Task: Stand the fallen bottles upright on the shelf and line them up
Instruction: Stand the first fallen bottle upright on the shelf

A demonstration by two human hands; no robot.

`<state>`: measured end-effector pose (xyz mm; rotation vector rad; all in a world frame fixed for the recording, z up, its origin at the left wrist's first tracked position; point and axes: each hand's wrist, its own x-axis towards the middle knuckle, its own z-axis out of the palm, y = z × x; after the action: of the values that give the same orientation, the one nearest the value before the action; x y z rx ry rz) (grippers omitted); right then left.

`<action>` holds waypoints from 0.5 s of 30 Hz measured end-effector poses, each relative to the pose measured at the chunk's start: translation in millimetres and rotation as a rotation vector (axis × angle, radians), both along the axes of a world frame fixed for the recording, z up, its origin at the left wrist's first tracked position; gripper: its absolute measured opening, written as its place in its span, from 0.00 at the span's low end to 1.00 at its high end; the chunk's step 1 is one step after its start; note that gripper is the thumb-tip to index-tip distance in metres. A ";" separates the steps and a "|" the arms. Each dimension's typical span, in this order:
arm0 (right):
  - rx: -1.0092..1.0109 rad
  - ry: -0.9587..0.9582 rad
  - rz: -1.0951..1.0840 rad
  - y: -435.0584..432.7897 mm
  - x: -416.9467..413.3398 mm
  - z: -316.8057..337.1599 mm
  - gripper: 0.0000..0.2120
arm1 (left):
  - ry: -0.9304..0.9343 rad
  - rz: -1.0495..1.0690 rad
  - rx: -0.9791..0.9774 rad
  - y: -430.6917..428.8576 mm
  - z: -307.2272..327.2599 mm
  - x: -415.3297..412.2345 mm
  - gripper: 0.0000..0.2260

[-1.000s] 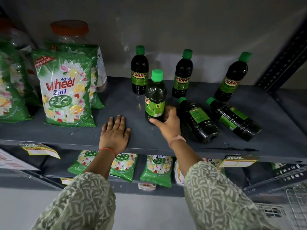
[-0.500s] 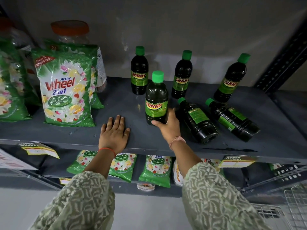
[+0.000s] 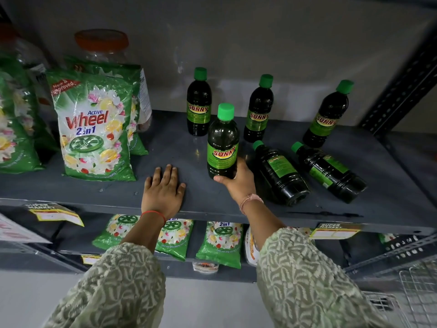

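Dark bottles with green caps and "SUNNY" labels are on the grey shelf (image 3: 165, 147). My right hand (image 3: 238, 182) grips the base of an upright bottle (image 3: 222, 140) in the front middle. Three bottles stand along the back: left (image 3: 199, 102), middle (image 3: 259, 110), right (image 3: 327, 116). Two bottles lie on their sides to the right of my right hand, the nearer one (image 3: 280, 172) beside my knuckles, the other (image 3: 329, 171) farther right. My left hand (image 3: 163, 189) rests flat on the shelf's front edge, fingers spread, holding nothing.
Green "Wheel" detergent bags (image 3: 94, 129) stand at the shelf's left, with an orange-lidded jar (image 3: 101, 47) behind. Smaller detergent bags (image 3: 221, 242) sit on the lower shelf. A perforated metal upright (image 3: 402, 91) bounds the right side. A wire basket (image 3: 416, 294) is at bottom right.
My right hand has turned the upright bottle so its label faces me and has slid lower around its base. My left hand has stayed flat on the shelf.
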<state>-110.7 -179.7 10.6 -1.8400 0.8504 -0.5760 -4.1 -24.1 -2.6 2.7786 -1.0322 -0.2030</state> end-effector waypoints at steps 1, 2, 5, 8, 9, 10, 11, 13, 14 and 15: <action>-0.013 0.000 0.001 1.5 -0.8 1.4 0.29 | 0.001 -0.001 0.001 -0.1 0.4 0.1 0.25; -0.020 0.004 -0.007 4.1 -1.6 1.6 0.29 | 0.006 -0.003 0.005 0.4 1.3 -0.3 0.25; -0.024 0.018 -0.028 16.2 -8.1 1.0 0.27 | 0.019 -0.007 0.013 0.4 3.1 -1.2 0.26; -0.106 0.023 -0.036 34.7 -24.9 -3.0 0.28 | 0.025 -0.013 0.016 0.8 4.3 -1.7 0.26; -0.127 0.022 -0.043 40.4 -30.4 -4.1 0.28 | 0.031 -0.014 0.014 0.8 4.7 -1.3 0.25; -0.136 0.020 -0.052 45.4 -36.2 -4.7 0.28 | 0.039 -0.014 0.014 0.9 4.7 -1.8 0.25; -0.137 0.011 -0.060 49.6 -41.1 -5.5 0.29 | 0.044 -0.014 0.015 0.9 4.8 -2.3 0.26; -0.141 0.001 -0.059 56.2 -48.9 -5.9 0.29 | 0.045 -0.013 0.020 1.2 5.0 -3.2 0.26; -0.143 0.006 -0.056 58.7 -51.1 -5.5 0.29 | 0.044 -0.012 0.021 0.9 5.1 -3.3 0.26; -0.138 0.011 -0.054 60.3 -52.7 -5.5 0.29 | 0.044 -0.012 0.021 0.9 5.0 -3.7 0.26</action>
<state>-163.4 -119.3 5.1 -1.9511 0.8888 -0.6744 -7.9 -23.2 2.4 2.7740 -1.0423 -0.2766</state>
